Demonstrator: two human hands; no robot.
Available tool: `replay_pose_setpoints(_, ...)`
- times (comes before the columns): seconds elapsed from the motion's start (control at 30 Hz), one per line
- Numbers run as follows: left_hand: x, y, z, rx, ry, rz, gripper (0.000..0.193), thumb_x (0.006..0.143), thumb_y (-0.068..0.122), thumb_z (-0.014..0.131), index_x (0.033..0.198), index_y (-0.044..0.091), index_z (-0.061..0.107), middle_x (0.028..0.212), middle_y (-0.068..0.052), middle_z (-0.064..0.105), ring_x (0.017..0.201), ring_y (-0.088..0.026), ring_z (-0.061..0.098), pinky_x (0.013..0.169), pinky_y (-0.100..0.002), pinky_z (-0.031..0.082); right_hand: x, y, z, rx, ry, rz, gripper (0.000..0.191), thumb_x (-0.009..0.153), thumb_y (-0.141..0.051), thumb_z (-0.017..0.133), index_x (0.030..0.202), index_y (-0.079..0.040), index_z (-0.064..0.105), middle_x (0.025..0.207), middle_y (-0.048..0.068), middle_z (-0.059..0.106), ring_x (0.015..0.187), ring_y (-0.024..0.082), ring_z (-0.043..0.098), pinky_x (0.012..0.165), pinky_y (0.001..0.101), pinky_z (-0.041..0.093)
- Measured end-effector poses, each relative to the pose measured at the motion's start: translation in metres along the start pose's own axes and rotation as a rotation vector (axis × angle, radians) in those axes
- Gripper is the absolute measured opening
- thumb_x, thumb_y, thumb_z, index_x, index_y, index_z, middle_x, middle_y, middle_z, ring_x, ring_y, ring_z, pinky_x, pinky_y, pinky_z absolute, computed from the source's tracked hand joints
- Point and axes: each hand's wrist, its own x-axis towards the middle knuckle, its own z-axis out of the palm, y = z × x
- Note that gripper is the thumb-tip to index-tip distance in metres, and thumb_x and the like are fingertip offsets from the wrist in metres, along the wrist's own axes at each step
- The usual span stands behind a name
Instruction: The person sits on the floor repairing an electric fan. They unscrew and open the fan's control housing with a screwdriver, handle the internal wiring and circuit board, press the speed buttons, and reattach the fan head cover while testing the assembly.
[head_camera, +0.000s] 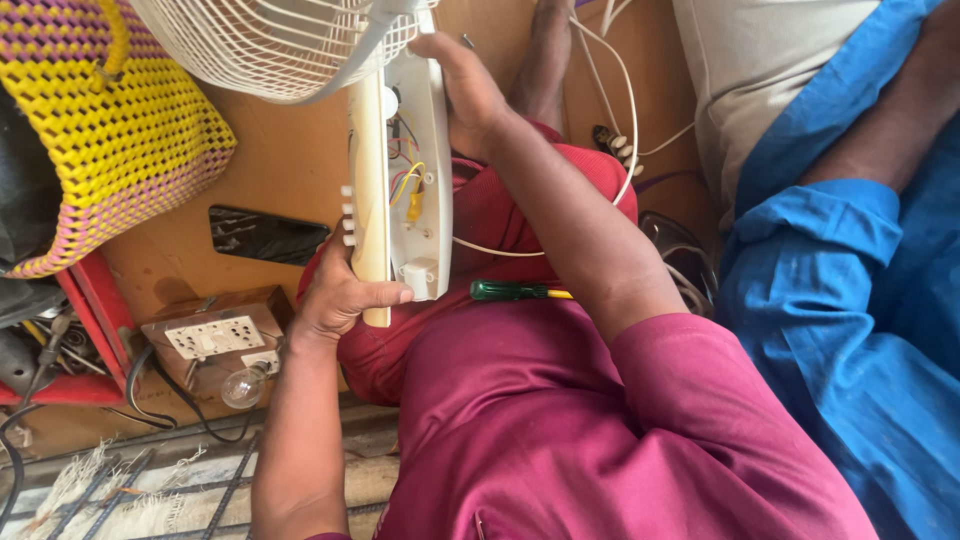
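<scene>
A white fan body (425, 150) lies across my lap, its back open so coloured wires (408, 185) show inside. My left hand (340, 292) grips its lower end, thumb pressed near a small white block. My right hand (465, 85) holds the upper end, just under the white wire fan guard (270, 45). A screwdriver with a green handle and yellow shaft (515, 291) rests on my maroon-clad thigh, beside my right forearm. A white cable (628, 110) loops from the fan past my right arm.
A yellow and purple woven basket (120, 130) sits at upper left. A wooden socket board with a bulb (215, 345) lies at lower left, near a dark phone (265, 235). Another person in blue (850, 300) sits at the right. Red tray (90, 310) at left edge.
</scene>
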Motion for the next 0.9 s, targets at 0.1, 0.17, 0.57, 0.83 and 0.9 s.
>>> replay_pose_setpoints(0.1, -0.005, -0.002, 0.003, 0.001, 0.013, -0.005, 0.098, 0.058, 0.004, 0.091, 0.147, 0.006, 0.049, 0.130, -0.003, 0.063, 0.122, -0.018, 0.061, 0.109, -0.034, 0.049, 0.008, 0.000, 0.009, -0.220, 0.211, -0.073, 0.047, 0.086, -0.022, 0.069, 0.124, 0.002, 0.059, 0.111, 0.018, 0.072, 0.098, 0.029, 0.072, 0.087, 0.0460, 0.062)
replay_pose_setpoints(0.17, -0.007, -0.006, 0.003, 0.003, 0.021, -0.019, 0.098, 0.059, 0.005, 0.091, 0.147, 0.006, 0.050, 0.128, -0.003, 0.063, 0.121, -0.018, 0.062, 0.108, -0.034, 0.049, 0.015, -0.004, 0.015, -0.537, 0.407, -0.130, 0.043, 0.080, -0.018, 0.074, 0.117, 0.004, 0.066, 0.101, 0.018, 0.078, 0.087, 0.027, 0.077, 0.076, 0.0404, 0.065)
replay_pose_setpoints(0.57, -0.009, -0.023, -0.005, -0.013, 0.036, -0.066, 0.091, 0.058, 0.002, 0.090, 0.142, 0.003, 0.055, 0.123, -0.004, 0.066, 0.116, -0.019, 0.064, 0.105, -0.035, 0.051, 0.017, -0.019, 0.029, -1.098, 0.506, -0.410, 0.037, 0.070, -0.017, 0.083, 0.104, -0.004, 0.075, 0.089, 0.012, 0.080, 0.079, 0.018, 0.080, 0.070, 0.0346, 0.063)
replay_pose_setpoints(0.83, -0.004, -0.015, 0.023, 0.225, 0.179, 0.028, 0.098, 0.056, 0.005, 0.093, 0.143, 0.005, 0.047, 0.127, -0.005, 0.062, 0.115, -0.018, 0.065, 0.100, -0.035, 0.056, 0.028, -0.019, 0.026, -1.253, 0.557, -0.319, 0.023, 0.072, -0.006, 0.076, 0.094, -0.002, 0.077, 0.083, 0.012, 0.079, 0.073, 0.020, 0.080, 0.065, 0.0362, 0.063)
replay_pose_setpoints(0.9, -0.005, -0.014, 0.033, 0.298, 0.201, 0.081, 0.098, 0.059, 0.006, 0.093, 0.145, 0.005, 0.046, 0.129, -0.006, 0.062, 0.117, -0.019, 0.064, 0.103, -0.035, 0.055, 0.024, -0.016, 0.025, -1.266, 0.573, -0.371, 0.027, 0.076, -0.004, 0.073, 0.102, -0.001, 0.076, 0.087, 0.013, 0.079, 0.076, 0.021, 0.079, 0.068, 0.0363, 0.062)
